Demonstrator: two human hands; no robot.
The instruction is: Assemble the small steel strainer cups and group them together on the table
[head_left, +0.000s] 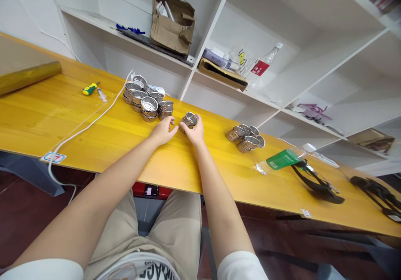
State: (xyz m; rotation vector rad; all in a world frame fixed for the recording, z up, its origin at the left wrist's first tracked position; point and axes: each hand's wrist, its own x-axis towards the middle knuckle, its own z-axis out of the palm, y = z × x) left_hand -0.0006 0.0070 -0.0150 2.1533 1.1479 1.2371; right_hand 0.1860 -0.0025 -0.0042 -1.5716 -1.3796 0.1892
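Observation:
Small perforated metal strainer baskets stand on the yellow table. My right hand has its thumb and fingers around a short stack of strainer baskets in the middle. My left hand is just left of that stack, its fingers apart and nothing in them. Behind and left of it, a larger cluster of stacked strainer baskets stands close together. Farther right is a smaller group of strainer baskets, with one basket tipped on its side. The undersides of the held baskets are partly hidden by my fingers.
A white cable crosses the table at left, near a green-yellow screwdriver. To the right lie a green-labelled bottle and a black strap-like item. White shelves rise behind, holding a torn cardboard box.

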